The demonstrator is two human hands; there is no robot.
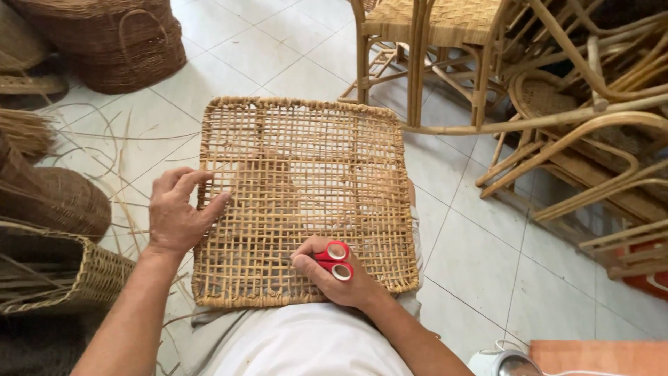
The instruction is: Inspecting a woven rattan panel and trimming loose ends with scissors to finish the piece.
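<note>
The left hand lies spread on the cane panel's left edge. The right hand grips red scissors near. Baskets stand far left, contents unseen.

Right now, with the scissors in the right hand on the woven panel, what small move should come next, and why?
Probably bring the red-handled scissors up off the weave. The right hand grips them at the near edge of the woven cane panel, blades hidden beneath the hand, so no cut can be aimed. The left hand already steadies the panel's left edge, so it should hold put.
</note>
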